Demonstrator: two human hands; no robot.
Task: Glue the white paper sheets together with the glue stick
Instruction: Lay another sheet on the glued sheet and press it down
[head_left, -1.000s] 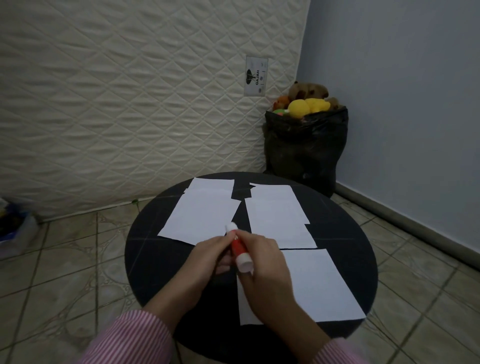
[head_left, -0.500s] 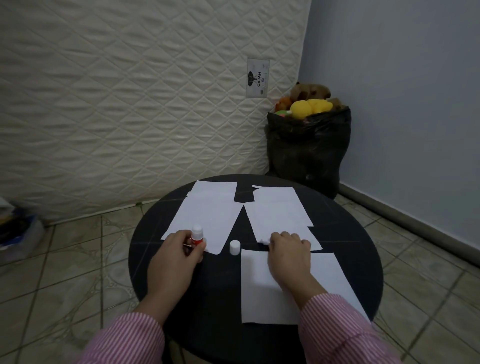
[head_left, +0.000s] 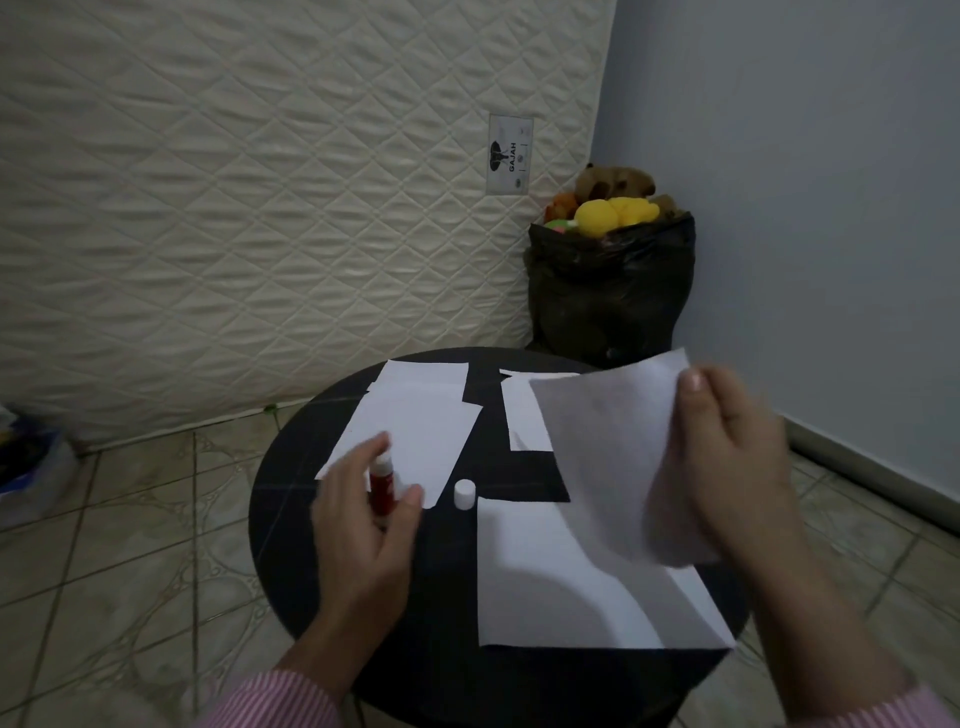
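Observation:
My left hand (head_left: 363, 514) grips an uncapped red glue stick (head_left: 383, 486) upright over the black round table (head_left: 291, 519). Its white cap (head_left: 464, 493) stands on the table just to the right. My right hand (head_left: 727, 467) pinches a white paper sheet (head_left: 608, 447) by its right edge and holds it lifted and tilted above the table. Under it a large white sheet (head_left: 545, 587) lies flat at the front right. More white sheets lie at the back left (head_left: 415, 415) and back middle (head_left: 522, 415), the latter partly hidden by the lifted sheet.
A black bag (head_left: 613, 291) stuffed with soft toys stands behind the table in the corner. A quilted mattress (head_left: 260, 208) leans against the wall at the back. Tiled floor surrounds the table, with a bundle of things (head_left: 26, 462) at the far left.
The cap came off the glue stick and now stands on the table. My left hand kept the stick. My right hand took a sheet from the back right and raised it.

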